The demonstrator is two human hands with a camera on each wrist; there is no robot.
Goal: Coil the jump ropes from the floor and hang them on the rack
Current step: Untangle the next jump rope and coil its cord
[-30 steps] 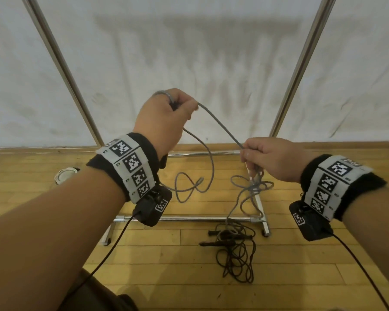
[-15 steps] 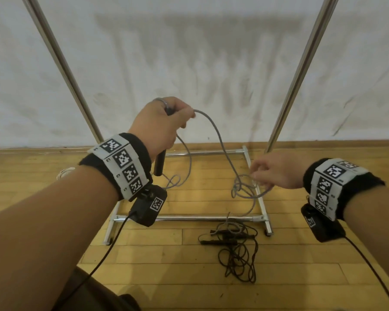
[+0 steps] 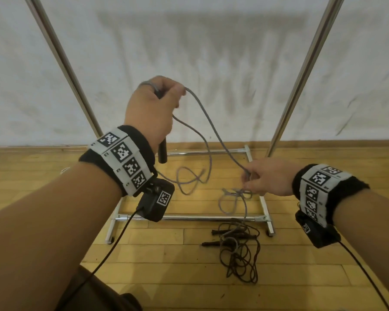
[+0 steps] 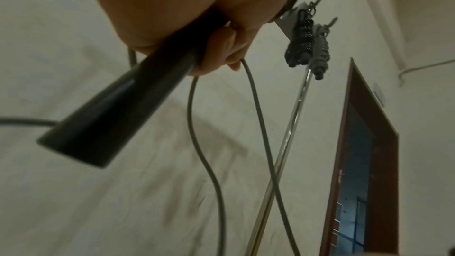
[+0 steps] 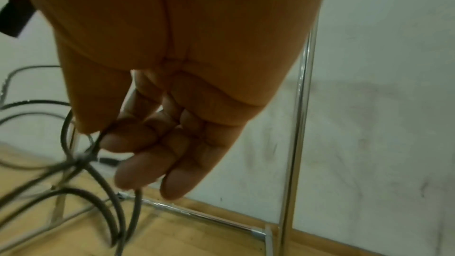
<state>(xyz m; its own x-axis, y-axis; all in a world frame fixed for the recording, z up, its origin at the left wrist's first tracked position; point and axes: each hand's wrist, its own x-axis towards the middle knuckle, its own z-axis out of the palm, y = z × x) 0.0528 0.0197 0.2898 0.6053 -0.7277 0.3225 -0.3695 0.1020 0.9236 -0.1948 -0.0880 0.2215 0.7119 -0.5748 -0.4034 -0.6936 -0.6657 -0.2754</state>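
Note:
My left hand (image 3: 154,108) is raised and grips the black handle (image 3: 162,151) of a grey jump rope (image 3: 208,122), with a loop of its cord caught in the fingers (image 4: 221,50). The handle (image 4: 110,112) sticks out below the fist. The cord runs down right to my right hand (image 3: 262,177), which pinches it (image 5: 98,137) between thumb and forefinger just above a tangled knot (image 3: 236,194). More grey cord hangs in loops below. A dark jump rope (image 3: 238,250) lies in a loose heap on the wood floor in front of the rack base (image 3: 200,218).
The metal rack has two slanted uprights (image 3: 301,72) against a white wall. Two coiled ropes (image 4: 307,42) hang from its top bar in the left wrist view. A white cord (image 3: 64,170) lies on the floor at left. A dark doorway (image 4: 364,163) stands to the right.
My right hand let go of the cord, dropped lower and to the right, and now pinches it further down near the knot. My left hand stayed raised with the handle.

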